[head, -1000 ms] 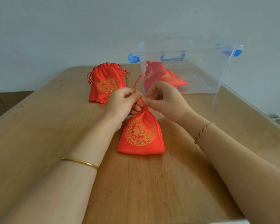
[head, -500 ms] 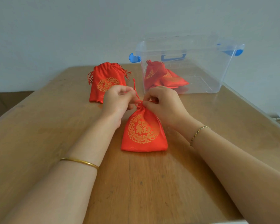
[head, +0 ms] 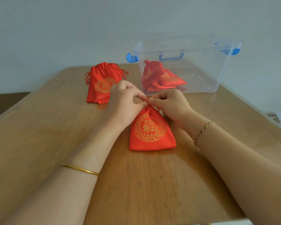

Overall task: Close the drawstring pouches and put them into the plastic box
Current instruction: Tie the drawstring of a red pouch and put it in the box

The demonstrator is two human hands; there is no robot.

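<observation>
The head view shows one red satin drawstring pouch (head: 151,133) with a round gold emblem. It lies flat on the brown wooden table (head: 39,135) near the middle, with its gathered neck pointing to the far side. Farther off and to the left sits a stack of like red pouches (head: 102,83) with their cord ends loose at the sides; it holds more than one, but the exact number cannot be told. One clear plastic box (head: 217,70) stands lidless at the far right of the table, with two blue latches (head: 131,57) at its ends and a blue handle (head: 170,56) seen through its wall. In its left half lie at least two red pouches (head: 162,77), leaning on one another. Two bare hands meet just above the near pouch's neck. The left hand (head: 125,101) comes in from the left, fingers curled, its thumb and forefinger pinching the thin red drawstring (head: 147,100). The right hand (head: 170,103) faces it from the right, fingers likewise curled, pinching the same cord so that the fingertips almost touch. The left wrist bears a plain gold bangle (head: 79,169), the right a braided cord bracelet (head: 203,130).
</observation>
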